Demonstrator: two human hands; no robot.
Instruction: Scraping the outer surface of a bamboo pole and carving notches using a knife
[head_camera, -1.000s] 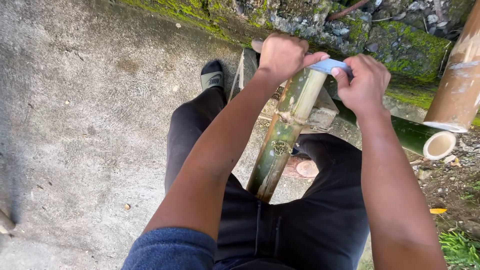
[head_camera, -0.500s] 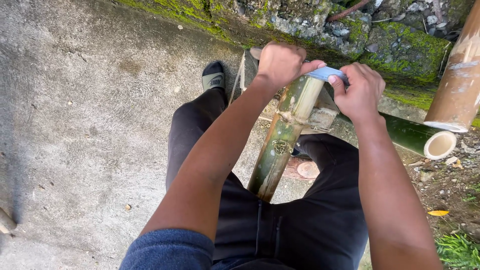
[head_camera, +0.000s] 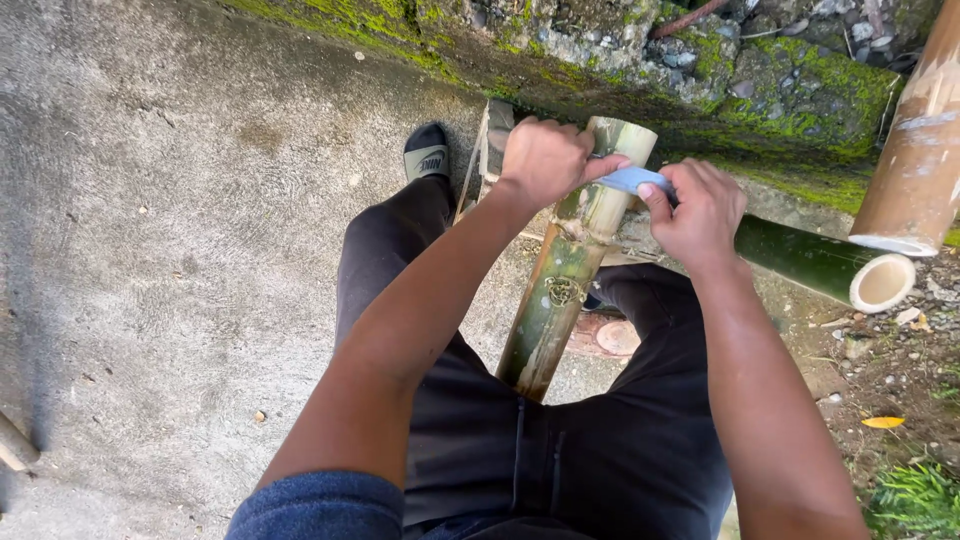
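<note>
Head view showed the bamboo pole (head_camera: 565, 275) propped between the person's legs, its cut top near the mossy stone wall (head_camera: 640, 50). Compared with a second earlier, the blue tool (head_camera: 632, 180) had slid lower across the pole's upper end, suggesting a scraping stroke underway. The left hand (head_camera: 545, 160) was closed around the top; the right hand (head_camera: 700, 210) pinched the tool's other end. Another green bamboo length (head_camera: 830, 265) lay nearby on the concrete floor (head_camera: 150, 250).

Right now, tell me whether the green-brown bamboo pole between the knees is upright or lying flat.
Tilted: the green-brown bamboo pole leans away between the legs, its cut top at the hands.
</note>
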